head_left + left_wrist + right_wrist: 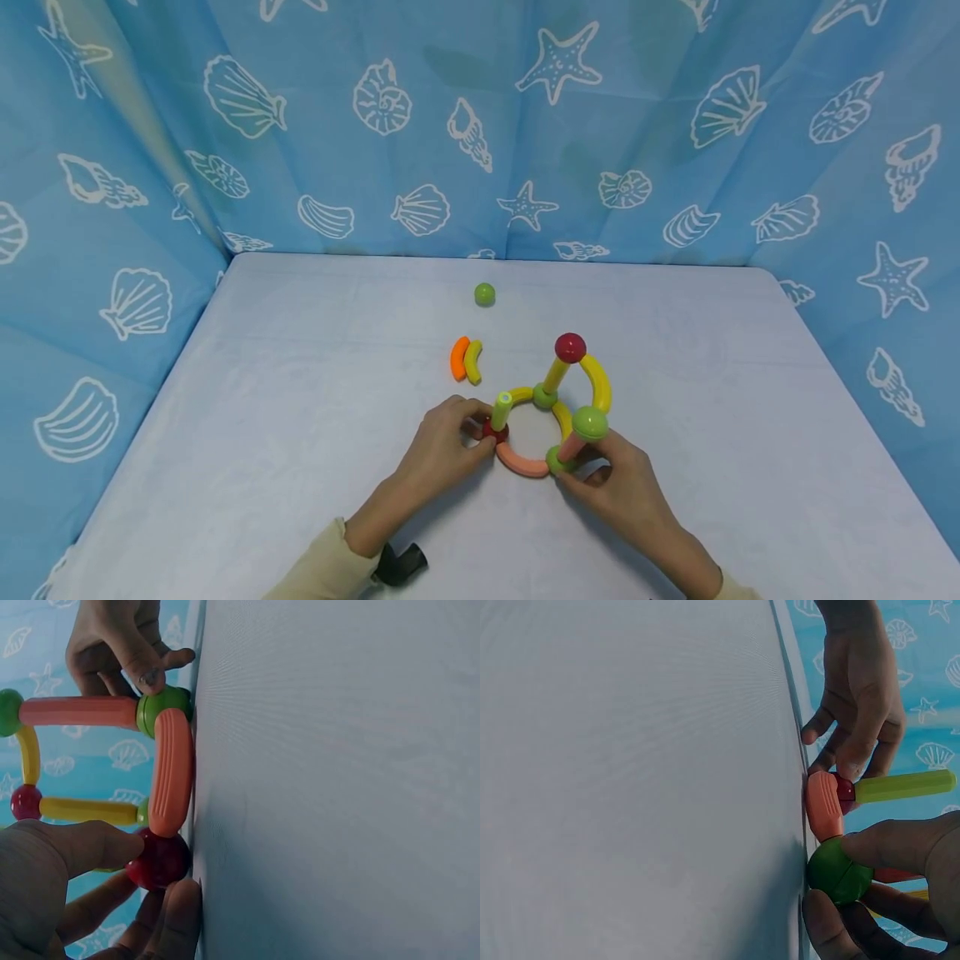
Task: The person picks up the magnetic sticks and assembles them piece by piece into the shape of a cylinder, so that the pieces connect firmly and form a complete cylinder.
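My left hand (444, 446) pinches the red ball (160, 859) at the base of a ring built from curved rods and balls. A light green rod (502, 411) stands upright on that ball. On the ring's right side, my right hand (621, 487) grips a low green ball (838, 870) between thumb and fingers. A salmon curved rod (523, 462) joins the two held balls. From the right ball a salmon straight rod (82, 712) rises to a green ball (590, 423). Behind, a yellow rod (556, 376) carries a red ball (571, 347), and a yellow arc (599, 383) curves between the upper balls.
Beyond the ring lie an orange curved piece (459, 359) and a yellow curved piece (472, 362) side by side. A loose green ball (485, 294) sits near the back edge of the white table (315, 358). A blue shell-patterned curtain (450, 75) hangs behind.
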The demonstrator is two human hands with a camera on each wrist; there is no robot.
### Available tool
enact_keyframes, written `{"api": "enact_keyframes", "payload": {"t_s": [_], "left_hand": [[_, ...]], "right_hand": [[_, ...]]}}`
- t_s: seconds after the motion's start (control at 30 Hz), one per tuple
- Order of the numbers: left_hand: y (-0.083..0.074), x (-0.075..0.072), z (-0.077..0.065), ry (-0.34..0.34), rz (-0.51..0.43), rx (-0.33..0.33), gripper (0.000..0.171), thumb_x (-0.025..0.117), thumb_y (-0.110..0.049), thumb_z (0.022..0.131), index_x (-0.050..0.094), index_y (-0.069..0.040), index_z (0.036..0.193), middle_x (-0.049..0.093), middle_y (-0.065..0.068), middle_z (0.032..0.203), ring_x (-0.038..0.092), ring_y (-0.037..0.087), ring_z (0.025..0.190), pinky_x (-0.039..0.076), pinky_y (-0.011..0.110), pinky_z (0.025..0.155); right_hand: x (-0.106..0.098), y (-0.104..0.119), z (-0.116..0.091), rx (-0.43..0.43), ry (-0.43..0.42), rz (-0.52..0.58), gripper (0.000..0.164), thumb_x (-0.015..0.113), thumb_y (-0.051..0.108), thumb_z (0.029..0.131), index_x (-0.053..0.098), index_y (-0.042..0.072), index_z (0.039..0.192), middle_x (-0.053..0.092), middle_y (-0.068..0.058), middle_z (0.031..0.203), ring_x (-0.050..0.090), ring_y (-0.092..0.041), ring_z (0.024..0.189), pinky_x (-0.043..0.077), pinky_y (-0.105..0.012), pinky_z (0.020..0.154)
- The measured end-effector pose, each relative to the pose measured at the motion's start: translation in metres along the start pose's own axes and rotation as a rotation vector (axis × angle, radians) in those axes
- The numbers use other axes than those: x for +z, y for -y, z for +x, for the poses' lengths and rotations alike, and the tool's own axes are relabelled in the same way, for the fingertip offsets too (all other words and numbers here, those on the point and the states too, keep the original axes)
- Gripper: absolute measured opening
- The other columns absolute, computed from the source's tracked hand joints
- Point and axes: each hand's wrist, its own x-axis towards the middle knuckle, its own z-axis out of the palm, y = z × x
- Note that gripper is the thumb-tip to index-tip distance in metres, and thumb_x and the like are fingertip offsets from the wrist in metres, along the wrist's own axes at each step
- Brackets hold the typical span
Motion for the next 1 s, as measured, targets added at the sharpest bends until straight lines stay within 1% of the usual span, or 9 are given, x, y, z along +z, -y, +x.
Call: {"api": "enact_keyframes", "payload": {"t_s": [0.17, 0.3, 0.47, 0.63, 0.83, 1.0], "left_hand": [[0.0, 0.0, 0.0, 0.005, 0.0, -0.011, 0.026, 0.076, -0.01, 0.086, 0.071, -0.008, 0.112, 0.064, 0.001, 0.101, 0.063, 0.012, 0.085, 0.055, 0.028, 0.077], [0.002, -0.005, -0.002, 0.01, -0.01, -0.009, 0.026, 0.074, -0.01, 0.087, 0.071, -0.009, 0.113, 0.064, 0.0, 0.102, 0.063, 0.012, 0.085, 0.055, 0.029, 0.078], [0.01, -0.016, -0.005, -0.003, -0.021, 0.013, 0.026, 0.067, -0.005, 0.089, 0.07, -0.009, 0.114, 0.066, 0.0, 0.107, 0.062, 0.011, 0.086, 0.056, 0.031, 0.081], [0.023, -0.033, -0.004, -0.051, -0.021, 0.04, 0.024, 0.067, -0.002, 0.089, 0.07, -0.007, 0.113, 0.067, 0.003, 0.107, 0.064, 0.012, 0.086, 0.057, 0.033, 0.08], [0.039, -0.059, 0.007, -0.116, 0.004, 0.041, 0.023, 0.065, -0.002, 0.09, 0.07, -0.004, 0.113, 0.068, 0.008, 0.108, 0.067, 0.017, 0.087, 0.058, 0.031, 0.07], [0.055, -0.077, 0.025, -0.128, 0.023, 0.017, 0.023, 0.065, -0.005, 0.092, 0.069, -0.003, 0.115, 0.068, 0.01, 0.11, 0.068, 0.022, 0.089, 0.057, 0.03, 0.065]], "right_hand": [[0.001, 0.0, -0.001, -0.018, -0.01, 0.011, 0.048, 0.088, -0.006, 0.068, 0.062, 0.024, 0.094, 0.065, 0.013, 0.094, 0.067, -0.014, 0.08, 0.057, -0.026, 0.056], [0.001, 0.0, 0.0, -0.023, -0.013, 0.013, 0.047, 0.088, -0.006, 0.069, 0.062, 0.024, 0.094, 0.064, 0.013, 0.094, 0.067, -0.014, 0.08, 0.057, -0.026, 0.057], [0.002, 0.0, 0.001, -0.003, -0.015, 0.005, 0.047, 0.088, -0.006, 0.069, 0.062, 0.025, 0.093, 0.063, 0.012, 0.095, 0.066, -0.012, 0.081, 0.058, -0.026, 0.06], [0.002, -0.001, 0.002, 0.004, -0.021, 0.019, 0.048, 0.087, -0.009, 0.069, 0.062, 0.024, 0.093, 0.063, 0.01, 0.096, 0.067, -0.011, 0.084, 0.058, -0.025, 0.061], [0.002, -0.001, 0.002, 0.0, -0.024, 0.041, 0.048, 0.086, -0.009, 0.07, 0.062, 0.024, 0.094, 0.063, 0.01, 0.097, 0.067, -0.011, 0.086, 0.058, -0.026, 0.062], [0.003, -0.001, 0.003, 0.013, -0.025, 0.044, 0.048, 0.086, -0.009, 0.069, 0.061, 0.025, 0.094, 0.063, 0.011, 0.096, 0.067, -0.01, 0.086, 0.058, -0.026, 0.062]]}}
